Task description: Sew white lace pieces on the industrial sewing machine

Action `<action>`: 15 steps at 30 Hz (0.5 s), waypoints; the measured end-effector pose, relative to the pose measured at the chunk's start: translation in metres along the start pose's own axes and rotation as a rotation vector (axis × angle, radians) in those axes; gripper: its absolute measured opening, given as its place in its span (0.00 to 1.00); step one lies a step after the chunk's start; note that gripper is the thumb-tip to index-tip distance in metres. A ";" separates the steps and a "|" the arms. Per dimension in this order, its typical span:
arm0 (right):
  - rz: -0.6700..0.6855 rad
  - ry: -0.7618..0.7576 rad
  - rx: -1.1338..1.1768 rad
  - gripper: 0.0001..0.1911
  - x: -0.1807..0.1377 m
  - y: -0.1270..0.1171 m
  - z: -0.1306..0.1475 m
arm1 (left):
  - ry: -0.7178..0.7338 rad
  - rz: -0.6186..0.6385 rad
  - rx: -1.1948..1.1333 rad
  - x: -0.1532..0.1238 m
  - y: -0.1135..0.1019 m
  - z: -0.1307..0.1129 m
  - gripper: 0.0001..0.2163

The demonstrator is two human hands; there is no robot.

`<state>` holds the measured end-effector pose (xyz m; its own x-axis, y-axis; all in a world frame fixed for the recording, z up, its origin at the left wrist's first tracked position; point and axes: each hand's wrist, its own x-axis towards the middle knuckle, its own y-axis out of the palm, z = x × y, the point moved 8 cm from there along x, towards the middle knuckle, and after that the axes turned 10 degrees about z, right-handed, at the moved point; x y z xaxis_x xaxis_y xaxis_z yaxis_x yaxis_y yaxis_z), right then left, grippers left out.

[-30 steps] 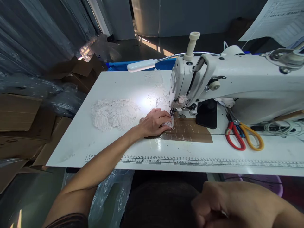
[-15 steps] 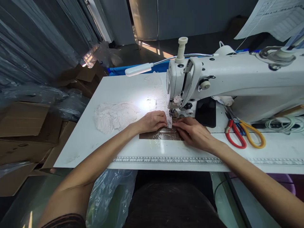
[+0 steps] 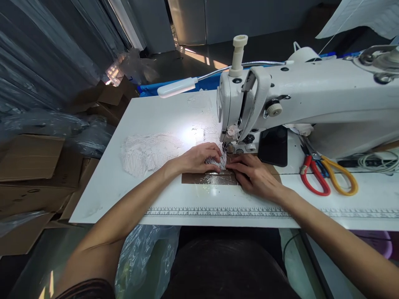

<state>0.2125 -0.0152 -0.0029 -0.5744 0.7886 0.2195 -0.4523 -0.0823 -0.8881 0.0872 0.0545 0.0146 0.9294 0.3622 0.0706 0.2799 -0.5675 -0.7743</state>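
Observation:
White lace trim (image 3: 223, 161) lies under the presser foot (image 3: 225, 146) of a white sewing machine (image 3: 268, 97). My left hand (image 3: 201, 158) rests on the lace from the left, thumb and curled fingers apart with lace showing between them. From the other side, my right hand (image 3: 254, 172) pinches the lace's right edge at its fingertips, just in front of the needle area. Both hands are over a brown plate (image 3: 205, 178) set in the table. More gathered white lace (image 3: 149, 153) is spread to the left; the exact stitch point is hidden.
A dark phone (image 3: 273, 145) lies beside the machine bed. Red-and-yellow-handled scissors (image 3: 318, 166) are farther right. A white lamp (image 3: 177, 87) reaches over the table's back edge, and a printed ruler (image 3: 218, 212) runs along the front. Cardboard boxes (image 3: 31, 166) stand at left.
My left thumb and fingers have spread apart, exposing more lace between them. My right hand stays at the lace's edge. The view has shifted slightly.

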 end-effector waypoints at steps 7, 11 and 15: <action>0.022 -0.033 -0.114 0.15 0.001 0.001 0.007 | -0.046 -0.121 -0.092 -0.002 -0.002 0.005 0.08; 0.008 -0.010 -0.061 0.14 0.003 -0.003 0.004 | -0.107 -0.237 -0.225 -0.006 -0.005 0.014 0.08; 0.010 0.103 0.091 0.12 0.014 -0.012 -0.005 | -0.109 -0.239 -0.233 -0.007 0.000 0.015 0.07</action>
<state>0.2135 -0.0003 0.0090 -0.5085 0.8453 0.1639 -0.5093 -0.1418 -0.8488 0.0774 0.0636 0.0045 0.8034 0.5749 0.1549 0.5454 -0.6062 -0.5788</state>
